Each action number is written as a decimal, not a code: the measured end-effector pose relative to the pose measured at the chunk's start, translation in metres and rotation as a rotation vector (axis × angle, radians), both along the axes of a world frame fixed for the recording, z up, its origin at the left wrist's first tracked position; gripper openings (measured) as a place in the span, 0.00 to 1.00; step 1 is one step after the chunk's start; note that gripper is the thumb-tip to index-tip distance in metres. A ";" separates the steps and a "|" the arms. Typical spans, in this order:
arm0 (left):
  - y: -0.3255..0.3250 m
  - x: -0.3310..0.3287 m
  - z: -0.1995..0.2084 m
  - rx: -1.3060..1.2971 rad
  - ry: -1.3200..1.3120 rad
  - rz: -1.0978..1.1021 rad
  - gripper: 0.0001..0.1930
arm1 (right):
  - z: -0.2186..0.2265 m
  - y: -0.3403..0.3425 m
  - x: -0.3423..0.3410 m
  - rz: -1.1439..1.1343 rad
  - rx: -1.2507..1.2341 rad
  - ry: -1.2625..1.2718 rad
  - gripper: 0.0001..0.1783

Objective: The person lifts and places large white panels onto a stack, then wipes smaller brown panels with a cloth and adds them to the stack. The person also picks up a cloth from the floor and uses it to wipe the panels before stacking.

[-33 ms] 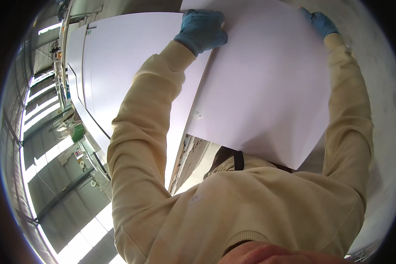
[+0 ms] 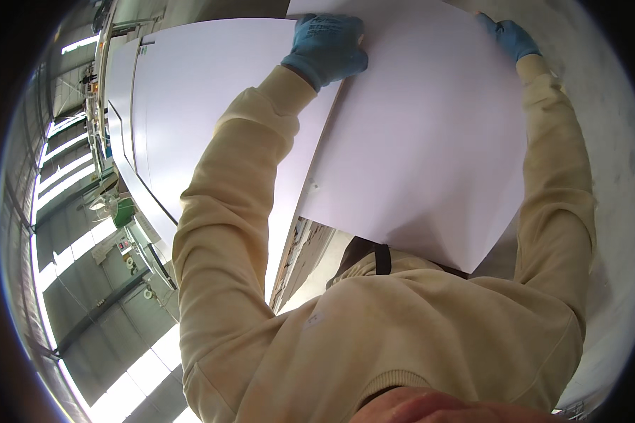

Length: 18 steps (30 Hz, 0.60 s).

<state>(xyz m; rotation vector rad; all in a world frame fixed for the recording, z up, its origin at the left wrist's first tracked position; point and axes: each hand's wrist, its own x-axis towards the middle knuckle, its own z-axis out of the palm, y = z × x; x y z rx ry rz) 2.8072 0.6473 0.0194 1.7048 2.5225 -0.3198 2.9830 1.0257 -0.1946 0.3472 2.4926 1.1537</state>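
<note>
A large flat white board (image 2: 423, 134) hangs in front of my body, its lower corner close to my waist. My left hand (image 2: 327, 48), in a blue glove, is closed over the board's left edge near the far end. On the far right edge, my right hand (image 2: 511, 39), gloved in blue too, grips the same board with its fingers along the rim. The undersides of both grips are hidden. A small pale mark shows on the board near its lower left edge.
More white panels (image 2: 219, 92) lie to the left, right beside the held board. Below them, a stack of board edges (image 2: 303, 257) shows. A green-based machine (image 2: 124, 211) stands further left by the hall wall. Grey floor (image 2: 593, 134) spreads on the right.
The held board's right edge and my right hand have shifted very slightly left. My left hand sits a touch further right, still on the board.
</note>
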 end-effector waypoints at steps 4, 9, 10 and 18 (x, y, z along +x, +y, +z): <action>-0.016 0.003 -0.015 0.279 -0.007 -0.053 0.24 | 0.016 -0.017 -0.023 -0.197 -0.350 0.138 0.33; -0.072 0.014 -0.052 0.243 -0.038 0.373 0.61 | 0.068 -0.046 -0.034 -0.400 -0.751 0.469 0.36; -0.082 0.016 -0.059 0.245 -0.092 0.359 0.62 | 0.075 -0.052 -0.034 -0.411 -0.828 0.538 0.37; -0.096 0.007 -0.075 0.362 -0.030 0.343 0.59 | 0.104 -0.076 0.134 -0.418 -0.964 1.337 0.43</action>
